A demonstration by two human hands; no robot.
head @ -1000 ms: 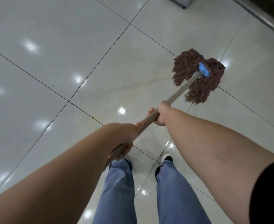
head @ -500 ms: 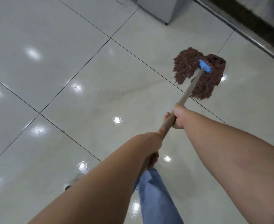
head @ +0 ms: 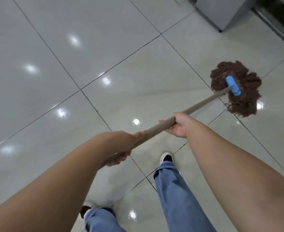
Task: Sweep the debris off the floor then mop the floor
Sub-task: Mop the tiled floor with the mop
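Both hands grip the handle (head: 203,102): the right hand (head: 178,125) forward, the left hand (head: 121,148) behind. The mop (head: 238,87) lies flat on the floor (head: 71,114), ahead-right of the right hand; the handle runs diagonally back to the left hand.

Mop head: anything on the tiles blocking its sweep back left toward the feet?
Nothing visible blocks it. The mop head lies on bare floor; only a tiny speck sits on a grout line to its left. The grey cabinet stands beyond, off that path.
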